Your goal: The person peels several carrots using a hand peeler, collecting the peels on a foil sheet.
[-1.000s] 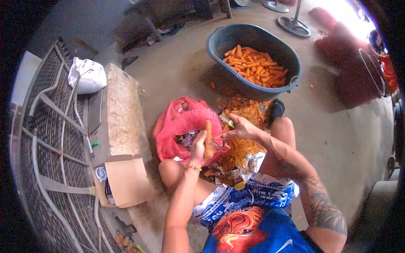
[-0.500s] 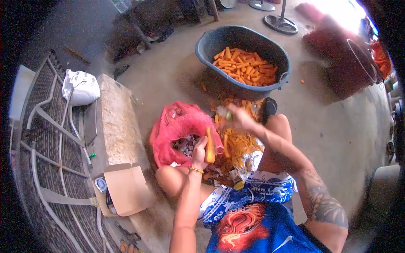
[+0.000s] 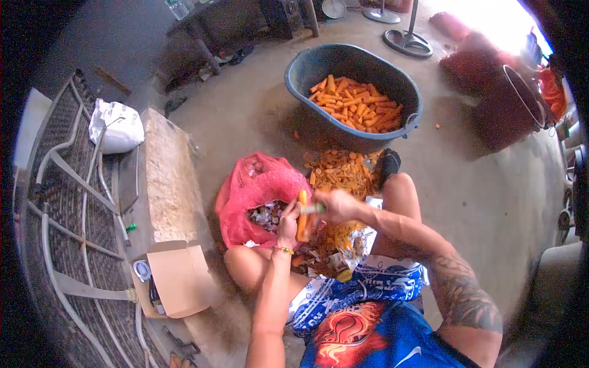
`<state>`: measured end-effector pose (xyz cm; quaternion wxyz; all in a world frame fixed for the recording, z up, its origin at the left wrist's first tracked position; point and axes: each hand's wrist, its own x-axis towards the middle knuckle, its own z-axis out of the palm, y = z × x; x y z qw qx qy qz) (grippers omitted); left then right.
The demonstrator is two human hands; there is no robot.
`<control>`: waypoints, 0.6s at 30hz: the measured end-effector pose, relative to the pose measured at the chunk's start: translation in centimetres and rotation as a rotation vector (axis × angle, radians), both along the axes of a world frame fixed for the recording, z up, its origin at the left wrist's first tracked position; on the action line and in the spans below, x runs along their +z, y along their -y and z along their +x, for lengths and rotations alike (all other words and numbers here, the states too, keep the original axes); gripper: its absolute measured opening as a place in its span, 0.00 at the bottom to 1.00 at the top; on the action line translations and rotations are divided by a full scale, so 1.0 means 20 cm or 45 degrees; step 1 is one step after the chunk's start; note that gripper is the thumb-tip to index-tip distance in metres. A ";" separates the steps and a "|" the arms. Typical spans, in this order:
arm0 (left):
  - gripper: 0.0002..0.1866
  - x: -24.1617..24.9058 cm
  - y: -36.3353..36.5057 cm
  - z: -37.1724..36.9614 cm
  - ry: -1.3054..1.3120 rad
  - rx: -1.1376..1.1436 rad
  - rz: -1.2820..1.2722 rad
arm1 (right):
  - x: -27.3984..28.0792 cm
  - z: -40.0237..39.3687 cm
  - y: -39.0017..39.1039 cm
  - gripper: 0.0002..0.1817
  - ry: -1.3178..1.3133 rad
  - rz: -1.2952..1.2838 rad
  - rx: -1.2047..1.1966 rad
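My left hand (image 3: 287, 228) is closed around a carrot (image 3: 302, 228), which stands nearly upright between my legs. My right hand (image 3: 340, 207) grips a peeler (image 3: 315, 208) with a green part, blurred by motion, and its working end is against or very near the upper half of the carrot. Orange peelings (image 3: 346, 173) are heaped on the floor below and beyond my right hand. Just left of the carrot, a red mesh bag (image 3: 233, 193) lies open with papery scraps inside.
Beyond the peelings stands a dark oval tub (image 3: 302, 69) part filled with peeled carrots (image 3: 359, 104). To the left are an open cardboard box (image 3: 184, 285), a white sack (image 3: 116, 129) and a metal-framed rack (image 3: 73, 227). Dark red sacks (image 3: 491, 110) stand at the far right.
My right hand has come back toward me and left with the peeler, from above the peelings to the carrot. My left hand still holds the carrot, now slightly more upright.
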<state>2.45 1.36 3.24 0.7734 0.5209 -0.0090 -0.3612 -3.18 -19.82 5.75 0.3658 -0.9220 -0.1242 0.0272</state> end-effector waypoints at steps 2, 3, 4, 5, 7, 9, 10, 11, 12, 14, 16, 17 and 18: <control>0.20 0.06 -0.01 -0.06 -0.184 -0.057 -0.060 | -0.06 0.12 0.13 0.21 0.206 0.431 -0.316; 0.21 0.08 -0.02 -0.07 -0.159 -0.035 0.054 | -0.01 0.16 0.19 0.21 0.198 0.491 -0.473; 0.21 0.06 -0.06 -0.06 -0.189 -0.121 -0.057 | 0.02 0.20 0.25 0.21 0.194 0.561 -0.628; 0.22 0.05 -0.08 -0.04 -0.210 -0.205 -0.168 | 0.00 0.22 0.28 0.21 0.265 0.236 -0.768; 0.22 -0.01 -0.05 -0.05 -0.198 -0.016 -0.211 | -0.13 0.16 0.17 0.24 0.129 0.147 -0.364; 0.23 -0.04 -0.01 -0.03 -0.071 0.078 -0.123 | 0.05 -0.02 -0.03 0.27 0.007 0.052 0.027; 0.23 -0.06 -0.01 -0.02 0.040 0.070 0.002 | 0.04 0.00 -0.02 0.25 0.026 0.027 0.022; 0.23 -0.08 -0.01 -0.03 0.139 0.061 0.136 | 0.02 0.01 0.00 0.24 0.035 0.008 0.017; 0.23 0.06 -0.01 -0.07 0.061 -0.015 0.089 | -0.08 0.07 0.07 0.23 0.145 0.107 -0.165; 0.22 0.06 -0.05 -0.07 -0.144 -0.084 -0.089 | -0.10 0.23 0.23 0.22 0.178 0.167 -0.583; 0.21 -0.06 -0.09 -0.05 -0.178 -0.102 -0.186 | -0.07 0.24 0.25 0.27 0.147 0.415 -0.704; 0.21 -0.12 -0.10 -0.03 -0.175 -0.039 -0.217 | -0.10 0.19 0.18 0.27 0.239 0.163 -0.549; 0.21 -0.15 -0.08 -0.01 -0.169 0.029 -0.255 | -0.10 0.11 0.09 0.27 0.232 0.121 -0.299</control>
